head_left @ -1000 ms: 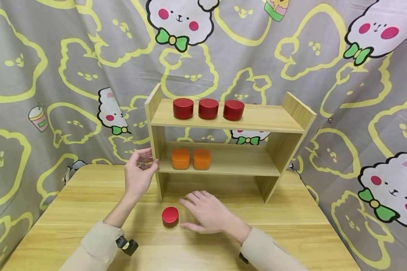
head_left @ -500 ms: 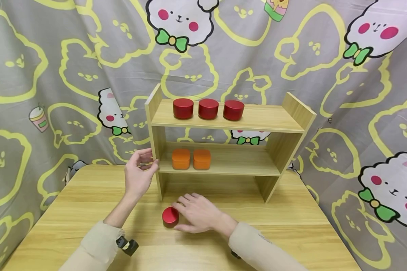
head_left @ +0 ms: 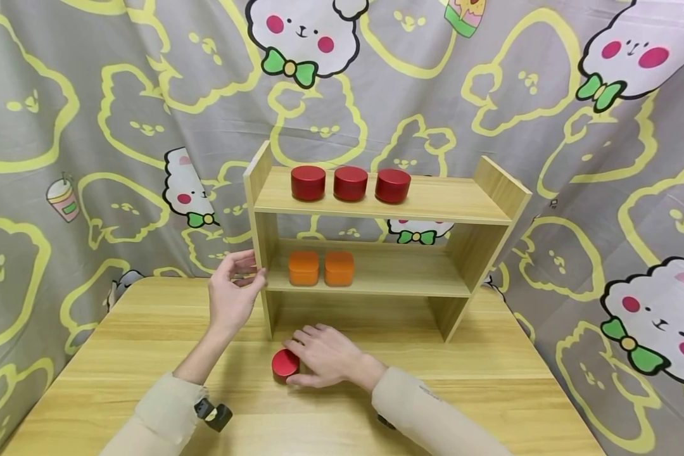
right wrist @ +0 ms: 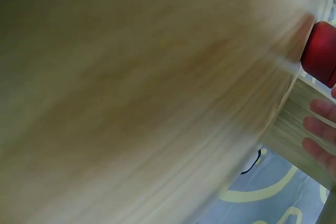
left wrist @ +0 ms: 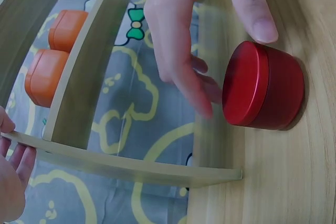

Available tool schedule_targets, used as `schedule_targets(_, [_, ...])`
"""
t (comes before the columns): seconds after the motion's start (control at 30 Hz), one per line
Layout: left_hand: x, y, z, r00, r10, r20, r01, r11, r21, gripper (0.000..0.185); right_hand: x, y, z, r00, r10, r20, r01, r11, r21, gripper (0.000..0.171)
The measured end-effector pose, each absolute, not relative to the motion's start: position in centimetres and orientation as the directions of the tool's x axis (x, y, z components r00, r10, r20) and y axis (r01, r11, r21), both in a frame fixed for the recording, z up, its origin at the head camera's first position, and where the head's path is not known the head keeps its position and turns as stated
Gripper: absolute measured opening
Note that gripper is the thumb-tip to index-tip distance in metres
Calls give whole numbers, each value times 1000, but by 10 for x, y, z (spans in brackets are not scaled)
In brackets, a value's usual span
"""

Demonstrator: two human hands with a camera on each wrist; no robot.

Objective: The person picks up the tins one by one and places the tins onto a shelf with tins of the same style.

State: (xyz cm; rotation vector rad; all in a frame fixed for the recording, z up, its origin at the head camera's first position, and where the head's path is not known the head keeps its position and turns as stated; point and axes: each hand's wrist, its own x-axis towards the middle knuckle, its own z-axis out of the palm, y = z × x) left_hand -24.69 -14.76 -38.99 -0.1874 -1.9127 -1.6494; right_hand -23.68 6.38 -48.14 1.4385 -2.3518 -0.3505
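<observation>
My left hand [head_left: 236, 291] pinches the front edge of the left side panel of a wooden shelf [head_left: 370, 291], with thumb and fingers on either side of it. In the left wrist view, that hand [left wrist: 11, 179] shows at the left edge. A round red tin [head_left: 285, 365] stands upright on the table in front of the shelf. Right beside it is my right hand [head_left: 325, 358], fingers spread and slightly bent. Its thumb and fingers come around the tin's near side in the left wrist view, without a visible grip. The right wrist view shows its fingers [right wrist: 320, 127] below the tin [right wrist: 321, 53].
Three red tins [head_left: 350, 183] line the shelf's top board, left of its middle. Two orange boxes [head_left: 322, 268] with rounded corners sit on the middle board at the left. The wooden table [head_left: 148, 354] ends at a patterned grey curtain [head_left: 120, 126].
My right hand has moved left, up to the red tin on the table. The left hand keeps its hold on the shelf's side panel.
</observation>
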Motion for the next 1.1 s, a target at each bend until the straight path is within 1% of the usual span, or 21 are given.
schedule_targets(0.23, [-247, -147, -390, -807, -272, 524, 478, 220, 850, 34, -239, 57, -484, -375, -912, 165, -822, 409, 396, 67])
schedule_targets(0.43, [-246, -147, -390, -806, -274, 524, 477, 222, 850, 35, -239, 51, -485, -356, -920, 161, -821, 391, 415, 66])
schedule_targets(0.67, [-246, -147, -389, -806, -277, 523, 478, 216, 851, 35, -238, 49, -485, -344, -925, 162, -820, 380, 429, 59])
schedule_targets(0.9, [-247, -147, -390, -802, -281, 526, 479, 223, 849, 35, -236, 55, -484, -343, -926, 156, -813, 376, 445, 58])
schedule_targets(1.1, [-247, -148, -391, -804, -277, 526, 477, 227, 849, 34, -234, 66, -485, -330, -926, 182, -810, 377, 449, 57])
